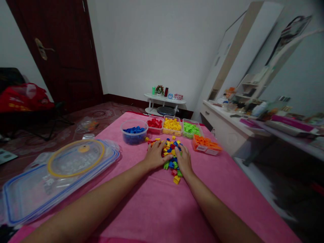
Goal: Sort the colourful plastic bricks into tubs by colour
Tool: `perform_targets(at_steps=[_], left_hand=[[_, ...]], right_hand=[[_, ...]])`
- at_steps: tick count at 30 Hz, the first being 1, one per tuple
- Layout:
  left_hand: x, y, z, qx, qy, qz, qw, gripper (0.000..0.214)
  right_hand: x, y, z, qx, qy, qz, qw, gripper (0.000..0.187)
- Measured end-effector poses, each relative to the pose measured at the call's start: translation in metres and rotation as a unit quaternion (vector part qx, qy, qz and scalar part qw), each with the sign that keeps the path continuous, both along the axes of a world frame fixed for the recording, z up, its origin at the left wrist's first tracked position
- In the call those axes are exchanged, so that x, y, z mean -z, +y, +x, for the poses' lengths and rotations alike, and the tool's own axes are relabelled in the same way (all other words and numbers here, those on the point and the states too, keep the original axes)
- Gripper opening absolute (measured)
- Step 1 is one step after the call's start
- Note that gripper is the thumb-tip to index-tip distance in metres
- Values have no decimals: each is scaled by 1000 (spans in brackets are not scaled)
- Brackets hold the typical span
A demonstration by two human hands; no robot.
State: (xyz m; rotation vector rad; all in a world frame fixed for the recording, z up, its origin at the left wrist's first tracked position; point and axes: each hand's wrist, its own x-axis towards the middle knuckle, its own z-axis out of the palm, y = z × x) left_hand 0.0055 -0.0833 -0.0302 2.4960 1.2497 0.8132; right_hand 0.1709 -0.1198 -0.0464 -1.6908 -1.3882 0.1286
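A loose pile of small toy building blocks (171, 164) in red, yellow, blue, green and orange lies on the pink cloth. My left hand (155, 155) rests on the pile's left side with its fingers apart. On the right side, my right hand (184, 160) lies against the blocks, fingers stretched out. Neither hand shows a block gripped, though the blocks under the palms are hidden. Behind the pile are a round tub of blue blocks (134, 138), and boxes of red blocks (155, 131), yellow blocks (172, 133) and green blocks (191, 136). An orange block box (207, 152) sits at the right.
Clear lids with blue edges (17, 211) and a round yellow-rimmed lid (50, 171) lie stacked at the left. A pink cloth (152, 209) covers the table. Right of it stands a cluttered white dresser (222, 121). A low white shelf (162, 98) is against the far wall.
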Motion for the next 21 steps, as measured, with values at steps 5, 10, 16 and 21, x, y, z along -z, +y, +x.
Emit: perform_targets(at_steps=[5, 10, 16, 21], left_hand=[[-5, 33, 12, -32, -84, -5, 996, 49], [-7, 66, 24, -22, -157, -49, 986, 39], [4, 87, 18, -11, -209, -79, 975, 26], [7, 85, 13, 13, -250, -99, 963, 24]], right_hand=[[-9, 13, -17, -27, 56, 42, 997, 51], [-31, 15, -20, -107, 107, 33, 988, 43], [-44, 60, 28, -31, 59, 41, 997, 37], [-34, 99, 53, -36, -21, -33, 999, 38]])
